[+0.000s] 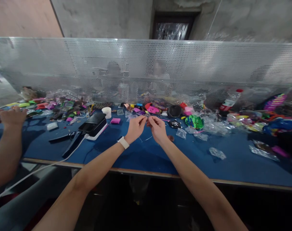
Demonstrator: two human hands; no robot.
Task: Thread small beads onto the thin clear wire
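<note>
My left hand [136, 127], with a white watch band at its wrist, is closed in a pinch above the blue table [141, 157]. Opposite it, my right hand [158, 129] pinches too, the fingertips of both hands nearly touching. What lies between the fingers is too small to make out. A thin clear strand [146, 140] hangs below them. Left of my hands lies a pink packet [115, 121], with a white cup [106, 112] behind it. A black round piece with white marks [174, 124] rests just right of my right hand.
A black device [94, 124] with a white cable stands at the left. Another person's arm [9, 144] reaches in at far left. Colourful pieces and clear bags line the back before a perforated screen [88, 64]. A red-capped bottle [230, 102] leans at the right.
</note>
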